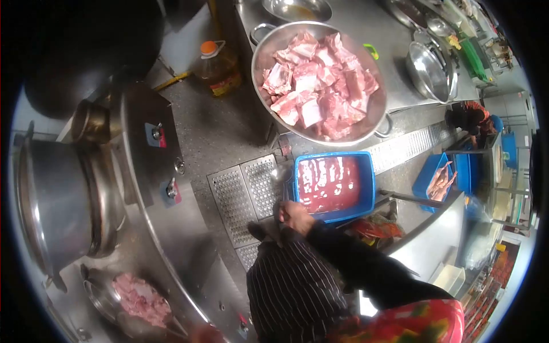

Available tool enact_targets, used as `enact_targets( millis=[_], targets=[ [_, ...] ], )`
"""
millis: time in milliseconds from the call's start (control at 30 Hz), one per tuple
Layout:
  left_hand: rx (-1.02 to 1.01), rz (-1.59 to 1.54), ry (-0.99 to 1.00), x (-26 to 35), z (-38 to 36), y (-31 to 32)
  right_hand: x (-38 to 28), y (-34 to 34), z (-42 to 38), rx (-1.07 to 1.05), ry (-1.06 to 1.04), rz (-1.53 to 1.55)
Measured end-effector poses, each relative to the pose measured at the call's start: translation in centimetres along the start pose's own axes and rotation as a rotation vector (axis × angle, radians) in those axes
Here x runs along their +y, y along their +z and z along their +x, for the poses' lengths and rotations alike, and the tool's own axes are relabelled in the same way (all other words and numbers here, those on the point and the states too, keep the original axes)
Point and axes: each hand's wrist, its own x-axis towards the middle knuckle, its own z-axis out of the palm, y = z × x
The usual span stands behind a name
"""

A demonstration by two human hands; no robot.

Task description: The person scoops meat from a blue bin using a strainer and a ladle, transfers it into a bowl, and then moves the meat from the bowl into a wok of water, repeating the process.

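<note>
My right hand is closed around the handle of a metal ladle. The ladle's bowl is beside the left rim of a blue tub, which holds reddish liquid. Beyond the tub, a large two-handled metal bowl is heaped with raw meat chunks. A blurred patch of skin at the bottom edge appears to be my left hand; its fingers cannot be made out. Near it, a metal pan contains small pieces of raw meat.
A metal counter carries bowls at the top. Left are a stove and large pot. An oil jug stands on the floor by drain grates. Another person bends near a blue bin at right.
</note>
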Motion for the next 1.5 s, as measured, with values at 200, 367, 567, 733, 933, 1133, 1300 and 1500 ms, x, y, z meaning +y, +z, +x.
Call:
enact_targets(
  millis=[200,367,567,733,933,1133,1300,1500],
  targets=[
    [-0.422,-0.087,-0.342,0.6,3.2,8.1,0.2,5.5,12.9,0.329,-0.173,-0.379],
    [-0.338,-0.326,-0.455,-5.1,7.3,11.1,1.9,3.5,24.5,0.598,-0.241,-0.931],
    [-0.384,-0.405,-0.622,-9.6,12.2,14.0,0.9,-0.2,28.2,0.507,-0.214,-0.734],
    [-0.285,-0.513,-0.702,-11.5,14.4,16.1,2.4,-0.2,22.0,0.229,-0.272,-0.630],
    [-0.316,-0.294,-0.708,-12.6,18.6,16.9,5.0,-1.3,21.7,0.088,-0.160,-0.456],
    [-0.190,-0.366,-0.652,-20.5,25.1,20.0,5.7,-2.9,21.8,0.075,-0.333,-0.854],
    [-0.282,0.012,-0.319,-27.6,34.8,24.3,3.7,-3.8,21.0,0.020,-0.246,-1.074],
    [-0.274,0.292,-0.153,-43.3,52.6,34.7,1.9,-4.3,20.9,0.014,-0.087,-1.232]
  ],
)
